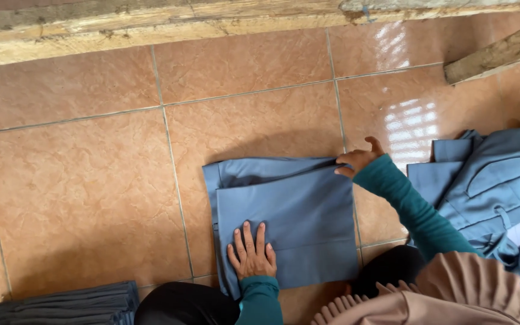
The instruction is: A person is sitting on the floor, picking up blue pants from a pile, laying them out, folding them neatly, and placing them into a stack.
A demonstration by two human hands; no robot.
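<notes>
Glossy terracotta tiled floor (79,180) under folded blue-grey garment (296,210), loose blue-grey garment heap (495,186), dark folded stack (73,304).

folded grey-blue cloth garment (287,219) | roughly square, flat, smooth upper layer, lower layer's edges showing along top and left | lies on the tile floor, lower centre of frame | near edge and upper right corner under hands

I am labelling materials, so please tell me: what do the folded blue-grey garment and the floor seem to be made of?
The folded blue-grey garment looks like smooth woven cloth, matte: it creases softly and lies flat under the left hand. The floor seems to be glazed ceramic tile, orange-brown and mottled: grout lines and bright window glare show a glossy surface.
</notes>
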